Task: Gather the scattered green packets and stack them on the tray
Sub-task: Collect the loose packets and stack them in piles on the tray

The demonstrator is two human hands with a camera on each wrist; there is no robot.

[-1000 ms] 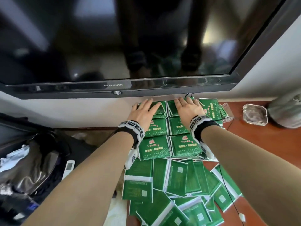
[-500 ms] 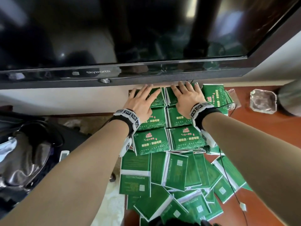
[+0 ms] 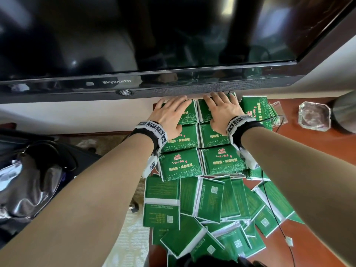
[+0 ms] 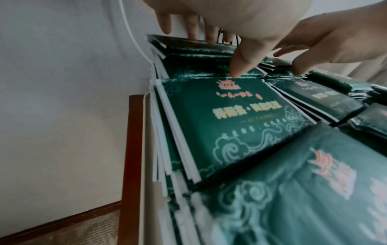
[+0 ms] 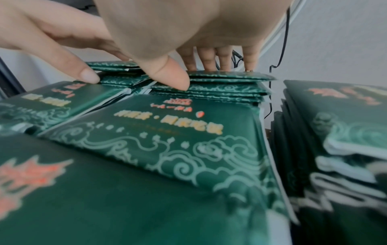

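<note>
The glossy dark-green foil packets (image 3: 181,166) are flat rectangles with white sealed edges. Their fronts carry a pale cloud-scroll border, a small red emblem and yellow Chinese lettering, too blurred to read. They stand in neat piles, two across and three deep, under the lower edge of a black flat-screen television (image 3: 154,35) whose bezel reads "Skyworth". The tray itself is hidden beneath them.

The left hand (image 3: 170,117) lies flat on the far-left pile, its fingers (image 4: 193,28) straight and spread, tips at the pile's back edge. The right hand (image 3: 223,112) presses the far-right pile the same way, fingers (image 5: 207,58) straight and close together.

More loose green packets (image 3: 210,201) lie scattered back-side up on the reddish-brown wooden tabletop (image 3: 317,143), showing fine print and small square codes. Another leaning pile (image 3: 256,110) stands just right of the hands.
</note>
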